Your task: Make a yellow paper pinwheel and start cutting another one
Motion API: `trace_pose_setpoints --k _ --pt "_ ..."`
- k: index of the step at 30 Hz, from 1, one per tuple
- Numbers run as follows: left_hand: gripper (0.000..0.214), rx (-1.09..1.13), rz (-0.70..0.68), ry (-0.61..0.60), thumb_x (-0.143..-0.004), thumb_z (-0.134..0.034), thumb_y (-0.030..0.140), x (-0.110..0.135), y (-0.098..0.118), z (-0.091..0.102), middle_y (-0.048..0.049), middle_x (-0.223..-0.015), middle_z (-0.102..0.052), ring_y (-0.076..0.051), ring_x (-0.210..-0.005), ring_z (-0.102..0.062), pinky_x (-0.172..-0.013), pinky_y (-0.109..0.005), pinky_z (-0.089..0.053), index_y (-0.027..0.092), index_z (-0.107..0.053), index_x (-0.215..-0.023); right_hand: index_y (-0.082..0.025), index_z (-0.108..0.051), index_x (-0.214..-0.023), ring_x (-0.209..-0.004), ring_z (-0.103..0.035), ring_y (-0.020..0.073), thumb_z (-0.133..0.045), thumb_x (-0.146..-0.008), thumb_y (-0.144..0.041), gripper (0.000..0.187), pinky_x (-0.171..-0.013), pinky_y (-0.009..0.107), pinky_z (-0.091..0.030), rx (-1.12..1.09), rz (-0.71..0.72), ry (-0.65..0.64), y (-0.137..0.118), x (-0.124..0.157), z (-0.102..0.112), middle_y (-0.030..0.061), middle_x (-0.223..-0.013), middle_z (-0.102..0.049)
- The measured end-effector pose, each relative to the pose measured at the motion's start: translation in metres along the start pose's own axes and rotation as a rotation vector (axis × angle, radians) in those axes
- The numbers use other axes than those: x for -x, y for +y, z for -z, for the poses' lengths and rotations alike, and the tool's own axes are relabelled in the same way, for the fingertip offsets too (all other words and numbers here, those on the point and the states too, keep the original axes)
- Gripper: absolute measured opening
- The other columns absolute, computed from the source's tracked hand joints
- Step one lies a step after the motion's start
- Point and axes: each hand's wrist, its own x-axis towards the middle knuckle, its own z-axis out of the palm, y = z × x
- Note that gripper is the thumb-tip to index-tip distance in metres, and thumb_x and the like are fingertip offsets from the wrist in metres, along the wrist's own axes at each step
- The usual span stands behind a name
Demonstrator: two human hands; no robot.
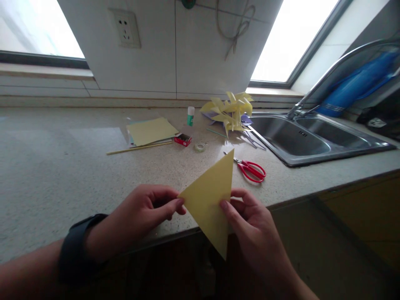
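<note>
A yellow sheet of paper (212,200), folded into a triangle, is held up at the counter's front edge. My left hand (153,206) pinches its left corner between thumb and fingers. On the right side, my right hand (246,216) grips the long edge, thumb in front and fingers behind. Just beyond the paper lie red-handled scissors (251,171), their blades partly hidden by its upper tip. A dark band (83,241) is around my left wrist.
On the counter (56,166) are stacked coloured paper (153,131), a stick (137,148), a small red box (183,139), a tape roll (199,147), a glue stick (190,116) and yellow paper pinwheels (229,110). A steel sink (281,135) with a faucet (300,109) is at right.
</note>
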Motion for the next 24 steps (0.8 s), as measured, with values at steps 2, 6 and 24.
trace_pose_setpoints --k 2,6,24 --pt "0.024 0.038 0.015 0.018 -0.094 -0.062 0.038 -0.0021 -0.0004 0.0008 -0.0006 -0.084 -0.077 -0.014 -0.07 -0.063 -0.065 -0.023 -0.051 0.021 -0.078 -0.089 -0.022 -0.061 -0.103 -0.077 -0.075 0.0179 -0.071 -0.091 -0.04 0.024 -0.064 0.026 -0.059 0.009 -0.018 -0.029 0.0019 -0.0025 -0.0006 0.0068 -0.097 -0.08" --pt "0.023 0.065 0.036 0.029 -0.094 -0.062 0.036 -0.0037 -0.0009 0.001 0.0002 -0.084 -0.077 -0.012 -0.07 -0.061 -0.066 -0.022 -0.049 0.021 -0.078 -0.087 -0.022 -0.061 -0.105 -0.083 -0.075 0.018 -0.07 -0.093 -0.039 0.023 -0.072 0.028 -0.06 0.027 -0.013 -0.038 0.0052 -0.0048 0.0004 0.0073 -0.101 -0.08" --pt "0.02 0.185 0.083 -0.001 -0.091 -0.069 0.038 -0.0033 -0.0036 0.0009 0.0012 -0.085 -0.078 -0.009 -0.068 -0.06 -0.065 -0.02 -0.047 0.021 -0.079 -0.088 -0.022 -0.057 -0.112 -0.085 -0.077 0.017 -0.07 -0.094 -0.039 0.028 -0.07 0.024 -0.063 -0.023 -0.056 -0.062 0.0081 -0.0037 0.0044 0.0057 -0.101 -0.081"
